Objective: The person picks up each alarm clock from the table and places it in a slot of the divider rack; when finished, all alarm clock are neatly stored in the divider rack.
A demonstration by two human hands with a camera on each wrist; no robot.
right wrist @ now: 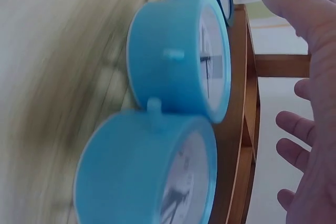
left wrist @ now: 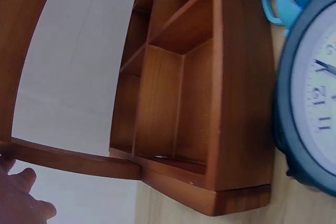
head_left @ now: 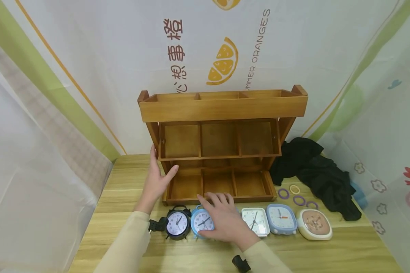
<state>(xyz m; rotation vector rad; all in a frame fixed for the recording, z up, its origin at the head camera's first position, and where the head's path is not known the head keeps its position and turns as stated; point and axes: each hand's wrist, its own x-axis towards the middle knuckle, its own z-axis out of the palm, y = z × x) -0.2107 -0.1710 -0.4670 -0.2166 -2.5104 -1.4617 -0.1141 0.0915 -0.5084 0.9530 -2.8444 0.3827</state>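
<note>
Right sleeve (head_left: 266, 258), cream, foremost at the lower edge; beyond it, right hand (head_left: 222, 218), fingers apart and lightly bent, holding nothing, above the middle of a row of clocks (head_left: 251, 223); left hand (head_left: 157, 182), fingers extended, thumb well away from them, beside the left end of a wooden shelf (head_left: 223, 109), contact with the wood not determinable. Risks, by judgement: a low sweep of the right hand could knock one clock into its neighbour, the cause being close spacing; a wide grasp could catch two together; a push from the left hand could shift the shelf. Clocks, six seen, dials up, on the table (head_left: 119, 204) before the shelf: black round clock (head_left: 177, 223), leftmost, white dial; first light-blue round clock (head_left: 201, 219), partly covered by the right hand; second light-blue round clock (right wrist: 121, 171), touching the first, plainest in the right wrist view; white square clock (head_left: 257, 218); blue square clock (head_left: 281, 220), rounded corners, orange mark on dial; cream clock (head_left: 315, 223), brownish dial, rightmost. Shelf: brown, three tiers, each divided in three
</note>
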